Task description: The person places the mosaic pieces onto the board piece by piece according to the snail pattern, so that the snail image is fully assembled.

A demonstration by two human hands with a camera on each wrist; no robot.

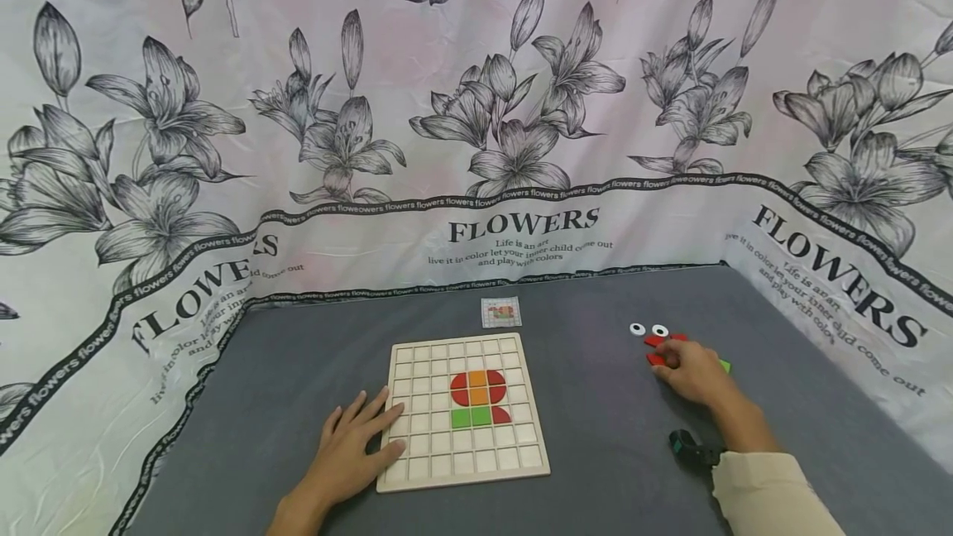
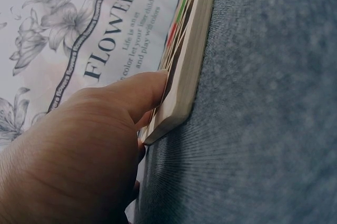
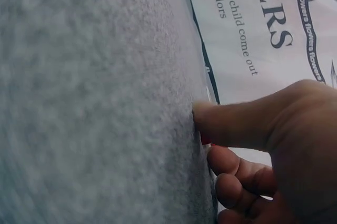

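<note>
A square wooden grid board lies on the grey cloth, with red, orange and green tiles set in some cells. My left hand rests on the board's left edge, fingers spread; the left wrist view shows the thumb on the rim. Off to the right, my right hand is down among small loose pieces, its fingers curled. Between thumb and forefinger it pinches a red tile, mostly hidden by the fingers. Other red tiles and a green tile lie around that hand.
Two white discs with black centres lie just beyond the right hand. Behind the board is a small printed picture card. A flower-printed curtain borders the cloth at the back and both sides.
</note>
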